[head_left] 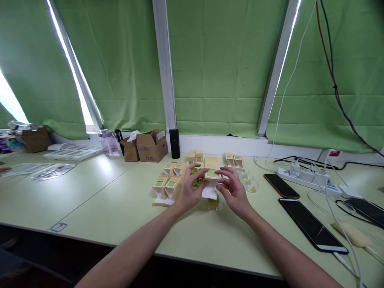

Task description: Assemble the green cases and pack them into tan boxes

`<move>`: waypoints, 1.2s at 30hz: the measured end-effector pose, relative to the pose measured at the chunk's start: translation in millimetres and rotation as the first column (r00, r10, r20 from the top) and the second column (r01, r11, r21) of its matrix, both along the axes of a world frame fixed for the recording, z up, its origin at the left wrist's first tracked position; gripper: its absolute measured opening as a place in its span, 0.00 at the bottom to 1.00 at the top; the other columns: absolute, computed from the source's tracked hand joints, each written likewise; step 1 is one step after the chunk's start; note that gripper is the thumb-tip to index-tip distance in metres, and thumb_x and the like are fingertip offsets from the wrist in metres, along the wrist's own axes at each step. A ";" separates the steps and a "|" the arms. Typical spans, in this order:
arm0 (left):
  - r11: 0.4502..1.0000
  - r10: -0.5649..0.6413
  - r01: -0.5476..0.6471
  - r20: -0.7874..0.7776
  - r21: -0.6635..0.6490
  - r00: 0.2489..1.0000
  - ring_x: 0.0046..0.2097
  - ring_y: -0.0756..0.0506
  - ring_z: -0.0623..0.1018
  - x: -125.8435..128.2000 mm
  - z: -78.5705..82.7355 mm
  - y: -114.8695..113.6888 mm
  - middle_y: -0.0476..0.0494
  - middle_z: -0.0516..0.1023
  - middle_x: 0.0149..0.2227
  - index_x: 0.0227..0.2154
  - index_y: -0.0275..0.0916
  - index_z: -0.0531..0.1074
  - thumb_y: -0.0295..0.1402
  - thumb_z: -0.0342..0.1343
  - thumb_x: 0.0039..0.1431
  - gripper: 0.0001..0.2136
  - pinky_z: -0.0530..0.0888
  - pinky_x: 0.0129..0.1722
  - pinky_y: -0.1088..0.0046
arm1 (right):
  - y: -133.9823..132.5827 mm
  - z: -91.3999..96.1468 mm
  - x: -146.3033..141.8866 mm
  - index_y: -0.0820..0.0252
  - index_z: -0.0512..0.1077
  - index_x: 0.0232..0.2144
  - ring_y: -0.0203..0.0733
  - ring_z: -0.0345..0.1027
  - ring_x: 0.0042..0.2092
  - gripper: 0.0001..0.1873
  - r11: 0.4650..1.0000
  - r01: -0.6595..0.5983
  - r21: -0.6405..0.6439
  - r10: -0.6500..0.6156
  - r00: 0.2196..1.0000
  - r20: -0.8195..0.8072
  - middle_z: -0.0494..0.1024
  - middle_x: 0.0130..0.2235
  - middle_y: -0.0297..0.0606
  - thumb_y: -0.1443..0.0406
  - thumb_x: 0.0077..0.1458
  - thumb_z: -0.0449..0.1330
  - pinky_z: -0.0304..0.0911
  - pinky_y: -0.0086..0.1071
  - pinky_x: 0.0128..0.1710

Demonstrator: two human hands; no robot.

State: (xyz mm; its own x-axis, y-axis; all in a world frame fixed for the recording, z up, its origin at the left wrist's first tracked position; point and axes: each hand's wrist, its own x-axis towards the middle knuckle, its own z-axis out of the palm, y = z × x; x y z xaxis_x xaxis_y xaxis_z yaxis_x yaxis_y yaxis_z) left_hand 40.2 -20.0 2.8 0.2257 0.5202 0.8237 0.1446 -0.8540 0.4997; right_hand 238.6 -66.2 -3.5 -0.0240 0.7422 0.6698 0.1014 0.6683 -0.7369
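Observation:
Between my two hands is a small kraft cardboard box (211,181) with a green label and a white flap hanging down at its front. My left hand (192,188) grips it from the left, fingers closed. My right hand (233,191) pinches it from the right with thumb and fingers. Just below the flap, a small glass jar (213,203) with yellow-green contents stands on the table. Several similar boxes (168,187), their flaps open, stand left of my left hand. Lime-green pieces (196,183) show partly behind my left fingers.
More boxes (234,161) and clear round lids (251,186) lie beyond my right hand. To the right are phones (312,224), a power strip (309,182) and loose cables. Cartons (151,147), a black cylinder (174,143) and a purple bottle (109,143) line the back.

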 end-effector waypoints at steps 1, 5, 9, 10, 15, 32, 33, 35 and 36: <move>1.000 0.005 -0.005 -0.001 0.010 1.000 0.43 0.50 0.79 0.4 0.1 -0.6 0.37 0.65 0.61 0.59 0.47 0.78 0.30 0.61 0.70 0.17 0.85 0.48 0.63 | 0.4 -0.2 -0.2 0.45 0.75 0.56 0.39 0.80 0.43 0.16 1.000 0.004 0.000 -0.004 1.000 -0.003 0.62 0.63 0.43 0.57 0.68 0.64 0.81 0.44 0.48; 0.999 0.023 -0.023 -0.008 0.044 1.000 0.42 0.50 0.78 2.6 -0.7 -2.5 0.37 0.66 0.60 0.58 0.46 0.78 0.29 0.61 0.69 0.17 0.85 0.48 0.62 | 2.9 -2.4 -1.7 0.47 0.75 0.54 0.37 0.80 0.40 0.14 0.999 0.038 0.011 -0.038 0.999 -0.036 0.63 0.62 0.43 0.58 0.68 0.64 0.81 0.42 0.45; 0.998 0.027 -0.026 -0.019 0.050 0.999 0.42 0.50 0.78 3.6 -2.5 -3.1 0.37 0.65 0.61 0.58 0.46 0.78 0.29 0.61 0.69 0.17 0.85 0.50 0.61 | 6.4 -6.8 -2.8 0.49 0.76 0.51 0.36 0.79 0.38 0.11 0.996 0.085 0.027 -0.083 0.995 -0.058 0.64 0.60 0.43 0.58 0.68 0.64 0.81 0.41 0.42; 0.998 0.029 -0.028 -0.021 0.048 0.999 0.42 0.50 0.78 3.6 -3.0 -2.9 0.37 0.65 0.61 0.58 0.46 0.78 0.29 0.61 0.69 0.17 0.85 0.50 0.61 | 7.3 -8.0 -2.8 0.49 0.76 0.50 0.36 0.79 0.37 0.11 0.996 0.089 0.028 -0.087 0.994 -0.059 0.64 0.59 0.43 0.58 0.68 0.63 0.81 0.41 0.42; 0.998 0.028 -0.027 -0.018 0.057 0.999 0.44 0.48 0.79 4.2 -5.7 0.3 0.38 0.65 0.59 0.58 0.46 0.78 0.26 0.60 0.68 0.18 0.85 0.47 0.63 | 9.9 -11.4 -3.0 0.50 0.76 0.50 0.35 0.78 0.36 0.11 0.994 0.106 0.032 -0.104 0.993 -0.053 0.65 0.58 0.42 0.57 0.69 0.62 0.80 0.40 0.40; 0.983 -0.177 0.161 -0.219 -0.089 0.960 0.77 0.28 0.55 -7.3 2.2 -5.1 0.36 0.53 0.74 0.75 0.55 0.58 0.24 0.57 0.60 0.41 0.69 0.69 0.39 | 9.9 -6.5 0.1 0.50 0.78 0.52 0.34 0.77 0.35 0.12 0.990 0.142 -0.008 -0.142 0.986 -0.086 0.65 0.58 0.42 0.60 0.67 0.63 0.77 0.38 0.40; 0.981 -0.187 0.167 -0.237 -0.103 0.953 0.77 0.27 0.53 -6.9 2.5 -5.6 0.36 0.51 0.75 0.76 0.56 0.55 0.26 0.59 0.59 0.43 0.68 0.70 0.38 | 10.0 -6.4 0.3 0.50 0.78 0.52 0.34 0.77 0.36 0.12 0.990 0.144 -0.006 -0.144 0.986 -0.089 0.65 0.58 0.42 0.59 0.67 0.63 0.77 0.38 0.41; 0.977 -0.194 0.163 -0.264 -0.135 0.945 0.77 0.27 0.52 -5.3 2.9 -7.3 0.35 0.50 0.75 0.77 0.56 0.50 0.30 0.65 0.59 0.47 0.66 0.71 0.38 | 10.0 -6.4 0.3 0.50 0.78 0.52 0.34 0.78 0.36 0.12 0.989 0.151 -0.005 -0.150 0.984 -0.092 0.65 0.58 0.41 0.59 0.67 0.63 0.77 0.38 0.41; 0.976 -0.194 0.158 -0.269 -0.152 0.943 0.77 0.27 0.53 -4.4 2.9 -8.3 0.35 0.49 0.75 0.77 0.56 0.49 0.33 0.67 0.59 0.48 0.66 0.71 0.39 | 9.8 -6.4 0.3 0.50 0.78 0.52 0.34 0.78 0.36 0.12 0.988 0.155 -0.004 -0.154 0.984 -0.093 0.65 0.58 0.41 0.59 0.67 0.63 0.77 0.37 0.41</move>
